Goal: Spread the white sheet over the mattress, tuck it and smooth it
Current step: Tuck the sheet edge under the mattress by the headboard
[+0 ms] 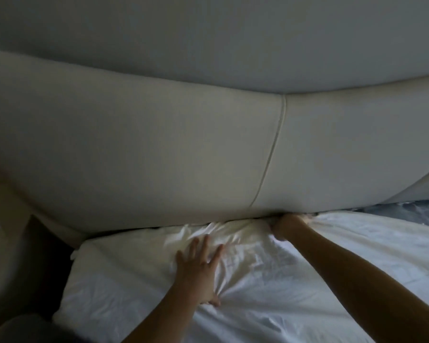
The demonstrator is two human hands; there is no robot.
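We see the white sheet (270, 276) lying over the near part of the mattress (416, 211), rumpled and creased, with folds radiating from under our palms and a bunched ridge along its far edge. That far edge runs left to right along the foot of the padded headboard (159, 149), and the cloth spreads from there toward us; at the far right a strip of mattress (dark, shiny, plastic-looking) is uncovered. Our left hand (200, 268) lies flat on the sheet with fingers spread wide, pressing the fabric down near the left corner. Our right hand (285, 225) is curled at the gap between mattress and headboard, its fingers pushed into the bunched cloth there; we cannot tell how tightly it grips. The headboard stands close against the mattress, leaving only a narrow dark slot. A pale wall (208, 33) rises behind it.
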